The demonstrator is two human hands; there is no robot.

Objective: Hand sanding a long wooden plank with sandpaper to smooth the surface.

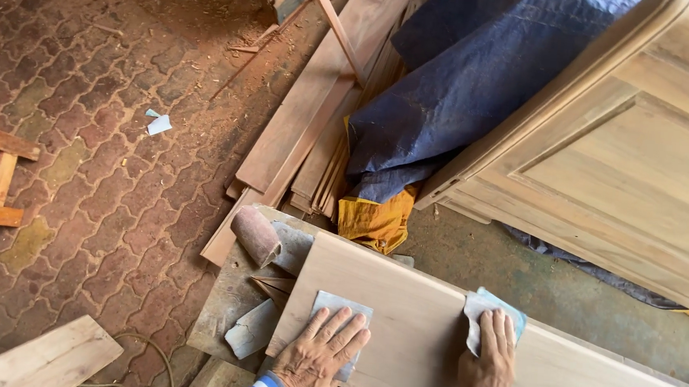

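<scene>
A pale wooden board (416, 317) lies across a rough workbench (226, 298) in front of me. My left hand (320, 356) rests flat, fingers spread, on a grey sheet of sandpaper (337, 306) near the board's left end. My right hand (487, 360) presses a folded grey-and-blue sandpaper piece (487, 307) against the board's far edge, fingers laid over it.
A roll of reddish sandpaper (256, 234) and worn sandpaper scraps (250, 330) lie on the bench's left part. Long planks (318, 96) and a blue tarpaulin (462, 89) over yellow cloth lie beyond. A panelled wooden door (626, 155) leans at right. Brick paving (99, 162) spreads left, with wood offcuts.
</scene>
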